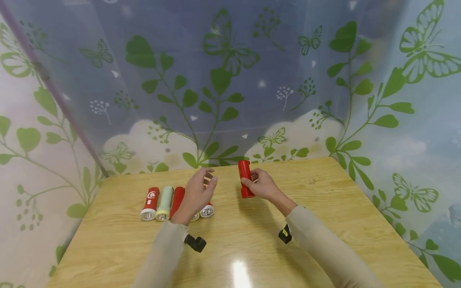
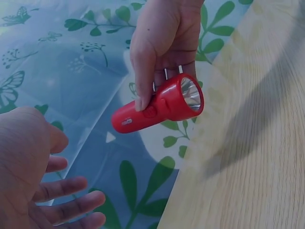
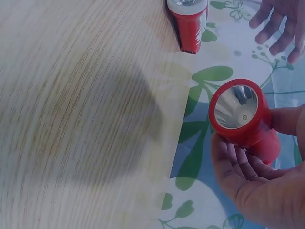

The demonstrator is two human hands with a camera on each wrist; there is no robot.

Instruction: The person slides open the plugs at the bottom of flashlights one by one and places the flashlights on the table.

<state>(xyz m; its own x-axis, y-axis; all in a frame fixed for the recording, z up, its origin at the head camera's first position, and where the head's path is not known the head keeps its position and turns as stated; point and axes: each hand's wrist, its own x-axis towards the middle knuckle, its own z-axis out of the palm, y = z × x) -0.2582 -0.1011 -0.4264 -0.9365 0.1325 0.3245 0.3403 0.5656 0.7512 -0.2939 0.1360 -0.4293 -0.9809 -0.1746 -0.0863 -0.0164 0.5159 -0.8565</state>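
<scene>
My right hand [image 1: 264,185] holds a red flashlight [image 1: 245,172] above the table, with the thumb on one side and the fingers on the other. Its silver reflector [image 3: 237,107] faces the right wrist camera, and the left wrist view shows a button on the red body [image 2: 138,116]. To the left, my left hand [image 1: 196,193] hovers with loosely bent fingers and holds nothing. Below and beside it lies a row of several flashlights: a red one with a white rim [image 1: 151,199], a mint green one [image 1: 166,200] and a red one [image 1: 178,197] among them. The hand partly hides those at the right end.
The wooden table [image 1: 230,236] carries the row on its left half. A printed curtain [image 1: 230,100] with green leaves and butterflies stands along the table's back edge and both sides. Black wrist cameras [image 1: 195,243] are strapped to both wrists.
</scene>
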